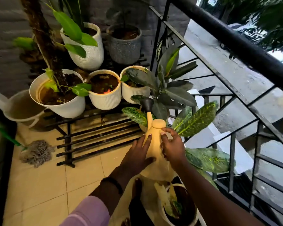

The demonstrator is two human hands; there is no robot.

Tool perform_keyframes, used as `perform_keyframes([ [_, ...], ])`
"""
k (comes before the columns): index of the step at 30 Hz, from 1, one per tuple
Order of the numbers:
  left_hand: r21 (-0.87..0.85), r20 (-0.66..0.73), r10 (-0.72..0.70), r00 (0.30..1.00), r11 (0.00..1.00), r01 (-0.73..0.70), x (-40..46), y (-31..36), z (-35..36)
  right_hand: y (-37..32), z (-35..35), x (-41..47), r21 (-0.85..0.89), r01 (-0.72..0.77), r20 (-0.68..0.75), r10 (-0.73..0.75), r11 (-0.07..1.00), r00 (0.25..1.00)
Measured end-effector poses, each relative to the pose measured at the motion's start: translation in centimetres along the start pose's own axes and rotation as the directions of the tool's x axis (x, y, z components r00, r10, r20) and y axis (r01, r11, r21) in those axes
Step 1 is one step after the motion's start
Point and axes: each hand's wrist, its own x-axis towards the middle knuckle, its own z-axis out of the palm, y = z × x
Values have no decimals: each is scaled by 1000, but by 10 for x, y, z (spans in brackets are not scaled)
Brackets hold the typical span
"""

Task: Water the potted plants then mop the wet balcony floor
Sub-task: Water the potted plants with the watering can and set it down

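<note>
I held the can (155, 144) in both hands, left hand (137, 154) flat on its side, right hand (171, 144) gripping the top by the cap. Its spout (148, 110) ran straight away from me toward the plant (170, 93), the mop (37, 152) lying well off left
</note>
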Motion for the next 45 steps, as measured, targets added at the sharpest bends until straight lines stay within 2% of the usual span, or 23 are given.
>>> perform_keyframes([
  [9,-64,151,-41,988,997,51,71,-45,5,7,36,78,37,-124,12,124,992,992],
  [19,-123,326,-129,937,976,178,118,-63,13,20,57,136,-54,-244,40,246,968,968],
  [26,-160,379,-117,918,969,189,146,-76,11,21,67,167,-85,-351,19,354,932,935],
  [38,-214,451,-95,888,954,211,176,-103,7,5,87,206,-168,-443,58,457,881,888],
  [45,-214,460,-92,883,954,211,185,-113,7,-1,92,213,-143,-480,79,494,865,866],
])
